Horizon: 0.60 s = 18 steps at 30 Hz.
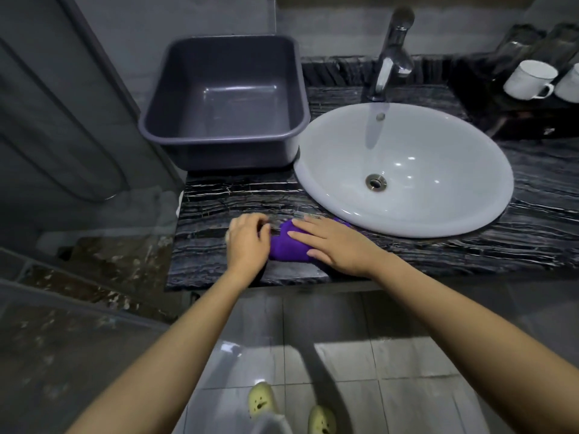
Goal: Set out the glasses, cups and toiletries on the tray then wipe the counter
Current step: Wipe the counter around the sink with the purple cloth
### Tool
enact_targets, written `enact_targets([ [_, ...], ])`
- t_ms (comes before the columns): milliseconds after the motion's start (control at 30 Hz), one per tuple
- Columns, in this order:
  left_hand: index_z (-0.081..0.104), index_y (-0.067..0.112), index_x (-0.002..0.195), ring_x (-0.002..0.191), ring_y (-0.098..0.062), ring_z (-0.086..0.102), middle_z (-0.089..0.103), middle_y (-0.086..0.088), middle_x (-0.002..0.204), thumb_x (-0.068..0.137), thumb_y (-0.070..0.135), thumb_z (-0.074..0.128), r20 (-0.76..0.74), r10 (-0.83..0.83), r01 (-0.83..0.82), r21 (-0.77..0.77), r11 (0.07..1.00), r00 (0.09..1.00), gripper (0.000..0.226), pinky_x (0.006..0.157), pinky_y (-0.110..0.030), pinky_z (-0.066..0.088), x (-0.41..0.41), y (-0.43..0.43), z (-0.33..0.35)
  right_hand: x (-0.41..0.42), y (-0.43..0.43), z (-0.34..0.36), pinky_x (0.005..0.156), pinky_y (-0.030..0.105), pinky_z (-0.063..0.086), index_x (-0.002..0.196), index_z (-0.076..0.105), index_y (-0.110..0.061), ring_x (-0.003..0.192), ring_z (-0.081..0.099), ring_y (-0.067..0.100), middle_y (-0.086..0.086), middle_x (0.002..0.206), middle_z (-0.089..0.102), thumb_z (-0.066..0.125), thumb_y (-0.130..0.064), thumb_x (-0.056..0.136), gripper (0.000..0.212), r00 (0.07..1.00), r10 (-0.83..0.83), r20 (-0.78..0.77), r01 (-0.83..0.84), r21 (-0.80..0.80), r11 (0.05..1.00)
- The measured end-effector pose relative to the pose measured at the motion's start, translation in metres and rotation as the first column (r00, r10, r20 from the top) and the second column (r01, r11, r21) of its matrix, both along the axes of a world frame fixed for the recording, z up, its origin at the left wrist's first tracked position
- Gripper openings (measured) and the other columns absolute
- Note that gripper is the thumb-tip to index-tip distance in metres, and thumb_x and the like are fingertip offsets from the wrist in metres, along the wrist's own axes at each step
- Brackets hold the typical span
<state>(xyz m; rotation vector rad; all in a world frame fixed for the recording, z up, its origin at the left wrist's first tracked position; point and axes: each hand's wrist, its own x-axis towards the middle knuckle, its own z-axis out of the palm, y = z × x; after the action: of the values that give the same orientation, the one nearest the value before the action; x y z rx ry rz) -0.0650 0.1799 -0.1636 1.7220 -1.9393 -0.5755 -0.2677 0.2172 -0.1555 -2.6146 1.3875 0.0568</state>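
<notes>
A purple cloth [286, 247] lies bunched on the dark marble counter [219, 198], near its front edge and left of the sink. My right hand [332, 245] lies flat on top of the cloth, fingers spread and pointing left. My left hand [249, 238] sits at the cloth's left end with its fingers curled over the edge. At the far right, two white cups [529, 79] lie tipped on a dark tray [513, 120], and clear glasses [517, 48] stand blurred behind them.
An empty grey plastic tub [225, 98] stands at the back left of the counter. The white round basin [407, 170] fills the middle, with a chrome tap [391, 54] behind it. A glass shower partition [78, 120] borders the counter's left side. Tiled floor lies below.
</notes>
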Motion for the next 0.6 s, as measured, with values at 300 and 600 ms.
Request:
enact_targets([
  [300, 0.007, 0.034, 0.149, 0.149, -0.017, -0.006, 0.000, 0.004, 0.161, 0.090, 0.061, 0.011, 0.461, -0.096, 0.046, 0.119, 0.992, 0.882, 0.066, 0.119, -0.051, -0.006, 0.069, -0.005, -0.032, 0.005, -0.023, -0.017, 0.109, 0.045, 0.039, 0.139, 0.045, -0.017, 0.133, 0.045, 0.032, 0.010, 0.147, 0.043, 0.033, -0.032, 0.096, 0.048, 0.990, -0.074, 0.123, 0.077, -0.016, 0.997],
  [600, 0.010, 0.032, 0.149, 0.149, -0.018, -0.003, 0.004, 0.002, 0.161, 0.083, 0.062, 0.002, 0.483, -0.067, 0.045, 0.058, 0.997, 0.873, 0.073, 0.119, -0.051, -0.005, 0.068, -0.003, -0.035, 0.052, -0.101, -0.017, 0.109, 0.048, 0.036, 0.137, 0.047, -0.007, 0.132, 0.042, 0.041, 0.019, 0.145, 0.044, 0.040, -0.019, 0.095, 0.044, 0.982, -0.147, 0.122, 0.157, -0.075, 0.985],
])
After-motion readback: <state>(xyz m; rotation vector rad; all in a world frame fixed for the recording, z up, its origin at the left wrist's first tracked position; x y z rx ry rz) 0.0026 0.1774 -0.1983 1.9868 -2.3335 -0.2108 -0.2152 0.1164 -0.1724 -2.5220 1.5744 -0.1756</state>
